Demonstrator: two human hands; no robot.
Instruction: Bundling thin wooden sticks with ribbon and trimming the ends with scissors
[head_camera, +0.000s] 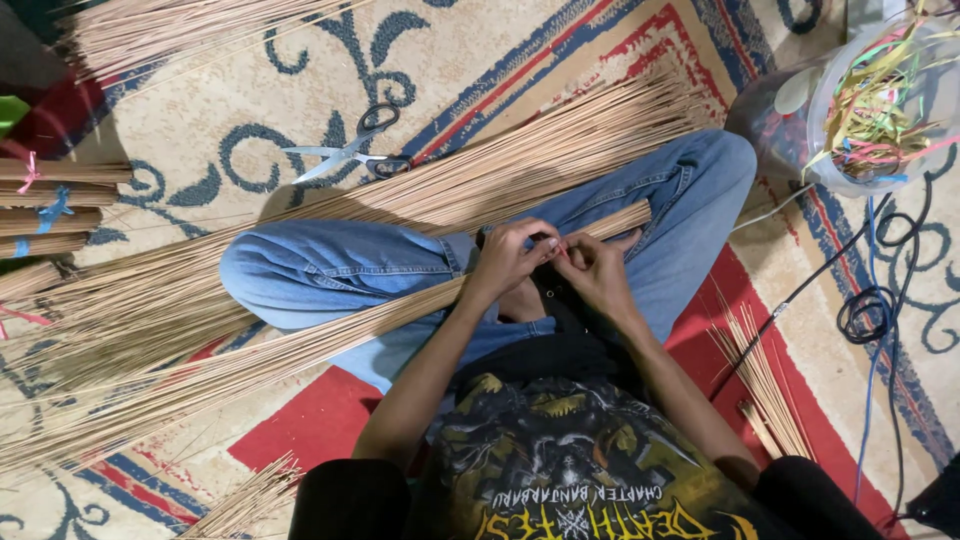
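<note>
I sit cross-legged in blue jeans (330, 270) on a patterned rug. A long bundle of thin tan sticks (300, 345) lies across my lap, running from the lower left up to its end by my right knee. My left hand (508, 258) and my right hand (597, 272) meet over the bundle near that end, fingertips pinched together on it. A small pinkish bit shows between the fingers; I cannot tell what it is.
A bigger loose pile of sticks (520, 165) lies beyond my knees. Scissors (350, 150) rest on the rug behind it. Tied stick bundles (55, 205) are stacked at the left. A clear tub of coloured ribbon strips (885, 100) stands at the upper right, cables (880, 305) and loose sticks (765, 385) below it.
</note>
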